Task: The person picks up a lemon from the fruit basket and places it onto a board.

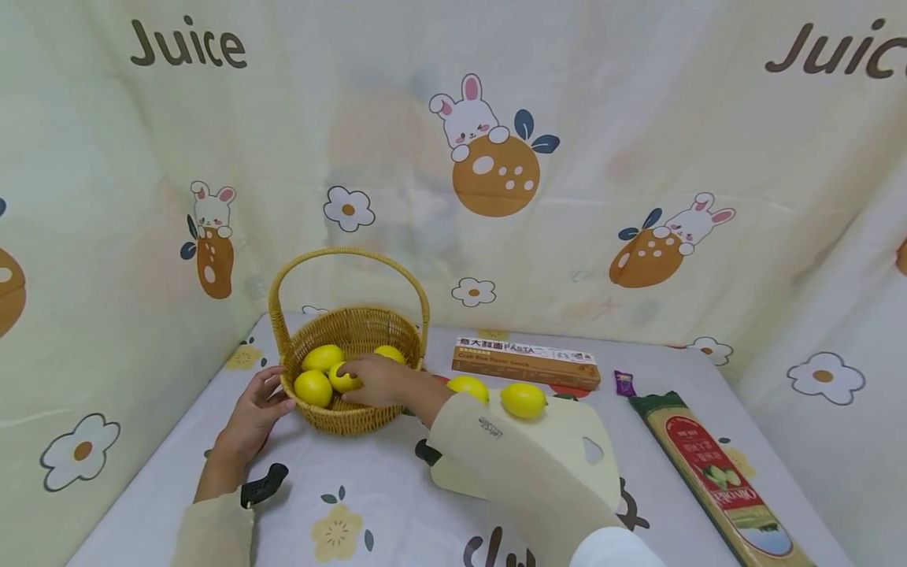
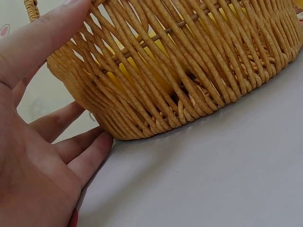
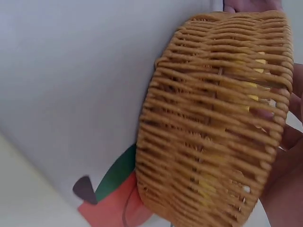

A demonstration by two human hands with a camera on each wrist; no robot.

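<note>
A wicker basket (image 1: 347,421) with a tall arched handle stands at the table's back left, several yellow lemons inside. My right hand (image 1: 379,379) reaches over the rim and grips one lemon (image 1: 344,377) among the others; the basket wall partly hides this hand in the right wrist view. Against the basket's left side, my left hand (image 1: 251,413) rests with fingers spread. In the left wrist view, its fingertips (image 2: 102,142) touch the lower wall and the thumb lies along the upper weave. Two more lemons, a left one (image 1: 468,387) and a right one (image 1: 523,400), lie on the cutting board.
The pale cutting board (image 1: 598,465) lies right of the basket, partly under my right sleeve. Behind it stands a pasta box (image 1: 524,364). A small purple packet (image 1: 624,383) and a long pasta bag (image 1: 716,472) lie farther right. Printed curtains surround the table.
</note>
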